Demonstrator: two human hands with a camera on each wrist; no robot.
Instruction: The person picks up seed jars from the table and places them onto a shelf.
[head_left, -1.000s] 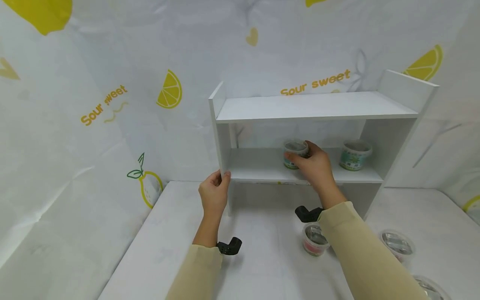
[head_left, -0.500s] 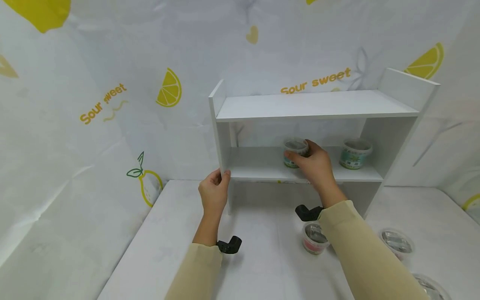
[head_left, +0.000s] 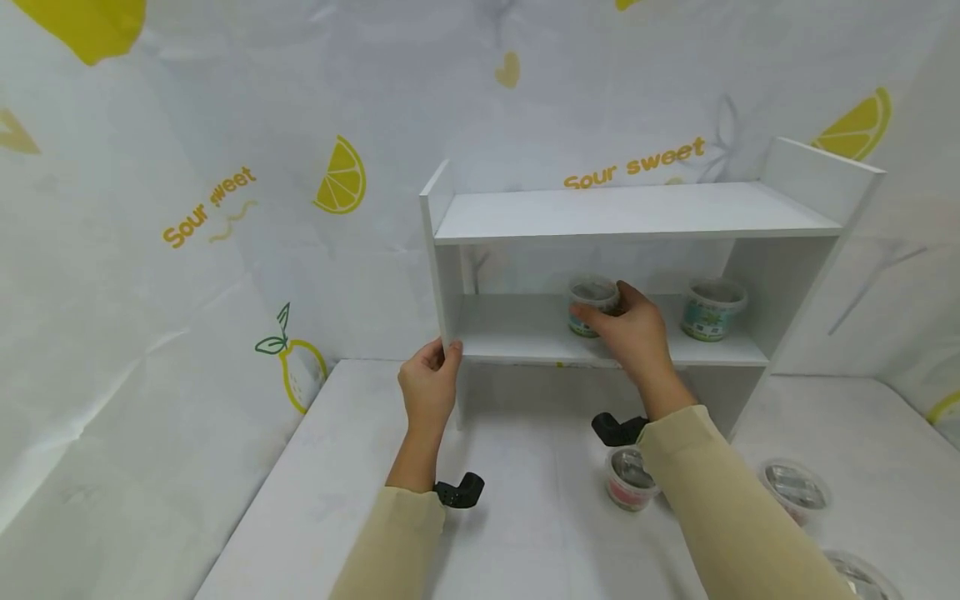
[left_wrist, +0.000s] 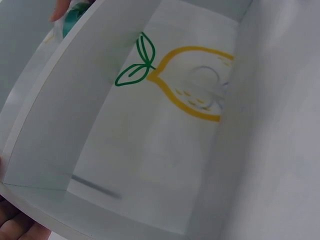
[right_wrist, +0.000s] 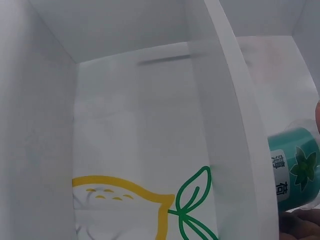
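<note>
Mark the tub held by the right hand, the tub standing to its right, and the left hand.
Held tub [head_left: 592,290]: head view, on its top.
Standing tub [head_left: 705,319]: head view, on the label at its side.
Left hand [head_left: 427,385]: head view, on the middle of the hand.

Walled in creased white sheeting [head_left: 420,100], printed with yellow lemon slices [head_left: 341,177], a pale heart [head_left: 507,70] and orange lettering [head_left: 184,228] reading "Sour sweet". Furnished with a white table [head_left: 300,500] set against it. Lit softly.
</note>
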